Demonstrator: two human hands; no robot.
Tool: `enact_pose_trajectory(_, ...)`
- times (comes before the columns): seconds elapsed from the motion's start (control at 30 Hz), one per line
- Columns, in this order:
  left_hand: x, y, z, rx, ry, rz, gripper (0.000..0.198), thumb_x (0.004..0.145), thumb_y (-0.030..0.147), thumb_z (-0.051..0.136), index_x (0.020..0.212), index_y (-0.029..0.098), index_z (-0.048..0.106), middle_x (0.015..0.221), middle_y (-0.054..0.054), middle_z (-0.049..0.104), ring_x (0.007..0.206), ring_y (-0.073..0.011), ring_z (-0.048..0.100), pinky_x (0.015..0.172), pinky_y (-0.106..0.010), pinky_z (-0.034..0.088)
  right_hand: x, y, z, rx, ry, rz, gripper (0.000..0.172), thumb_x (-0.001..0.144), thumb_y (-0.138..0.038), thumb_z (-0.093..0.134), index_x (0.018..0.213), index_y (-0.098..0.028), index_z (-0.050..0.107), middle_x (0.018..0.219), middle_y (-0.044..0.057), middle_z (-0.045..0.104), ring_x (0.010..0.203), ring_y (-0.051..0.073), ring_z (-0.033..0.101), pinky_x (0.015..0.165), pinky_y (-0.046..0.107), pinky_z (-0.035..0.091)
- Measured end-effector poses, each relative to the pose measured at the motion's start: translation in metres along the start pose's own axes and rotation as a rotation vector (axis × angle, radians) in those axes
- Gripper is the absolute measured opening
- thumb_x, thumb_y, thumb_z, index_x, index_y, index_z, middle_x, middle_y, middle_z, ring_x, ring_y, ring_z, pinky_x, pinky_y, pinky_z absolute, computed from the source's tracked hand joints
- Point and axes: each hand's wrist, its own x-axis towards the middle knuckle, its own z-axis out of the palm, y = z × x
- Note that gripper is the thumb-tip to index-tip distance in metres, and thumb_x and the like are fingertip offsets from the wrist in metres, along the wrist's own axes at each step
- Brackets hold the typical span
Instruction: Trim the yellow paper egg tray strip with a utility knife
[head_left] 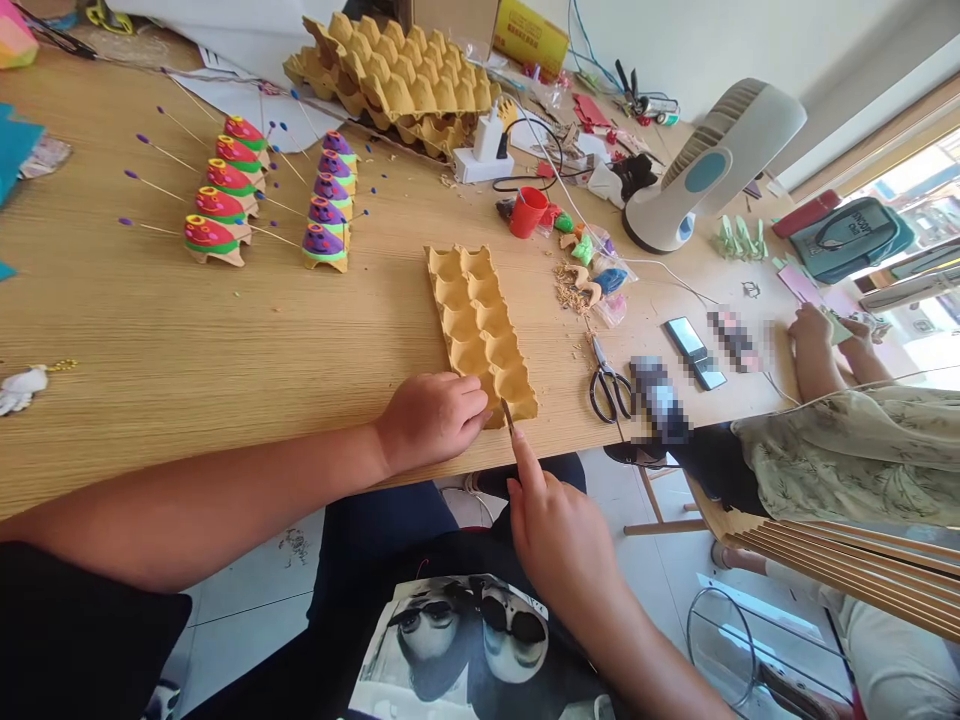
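Observation:
A yellow-brown cardboard egg tray piece (486, 322), two cups wide, lies on the table with its near end toward me. My left hand (435, 418) has its fingers curled over the near left corner of this piece, pressing or gripping it. In my right hand (559, 520) is a small knife (508, 415), only its slim dark blade showing. The index finger stretches along the knife, and the tip meets the cardboard between the near cups. My palm hides the handle.
Painted cardboard caterpillars (217, 205) with stick feelers stand at left. Egg trays (397, 75) are stacked behind. Scissors (609, 385), a red cup (529, 212), clay bags (600, 270), a white fan (712, 160) and phones (695, 353) lie rightward. Another person's hands (825, 335) work at far right.

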Motion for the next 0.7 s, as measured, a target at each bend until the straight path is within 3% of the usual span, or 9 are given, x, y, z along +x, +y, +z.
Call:
enact_pose_trajectory(0.13,0.000,0.000,0.000,-0.001,-0.001,-0.010,0.033,0.098,0.033,0.053,0.068,0.018,0.058,0.072,-0.002,0.060,0.066,-0.0156,0.051,0.056,-0.033,0.022,0.013,-0.004,-0.002,-0.007,0.024,0.020,0.061,0.104,-0.025,0.038,0.162,-0.018,0.019,0.089,0.005,0.075,0.072,0.019,0.071,0.056,0.028,0.046)
enact_pose_trajectory(0.33,-0.001,0.001,-0.001,-0.001,-0.013,-0.018,0.030,0.096,0.030,0.055,0.068,0.018,0.058,0.073,-0.002,0.061,0.068,-0.0158,0.052,0.056,-0.033,0.022,-0.005,0.002,0.003,0.061,0.013,0.002,0.062,0.104,-0.024,0.040,0.162,-0.019,0.019,0.089,0.004,0.076,0.071,0.018,0.071,0.056,0.026,0.045)
enact_pose_trajectory(0.57,-0.001,-0.001,0.001,-0.002,0.014,0.011,0.034,0.098,0.032,0.052,0.068,0.018,0.058,0.071,-0.002,0.060,0.065,-0.0156,0.051,0.056,-0.033,0.024,0.012,-0.001,0.003,0.049,0.067,0.002,0.061,0.104,-0.025,0.039,0.162,-0.017,0.022,0.088,0.004,0.075,0.070,0.020,0.070,0.055,0.029,0.043)
enact_pose_trajectory(0.7,-0.002,0.000,0.000,-0.002,-0.004,-0.003,0.029,0.096,0.031,0.055,0.070,0.018,0.059,0.073,-0.001,0.061,0.067,-0.0160,0.053,0.056,-0.034,0.024,-0.003,0.006,0.007,0.075,0.061,-0.036,0.061,0.103,-0.024,0.039,0.161,-0.017,0.023,0.084,0.002,0.074,0.068,0.020,0.069,0.055,0.030,0.043)
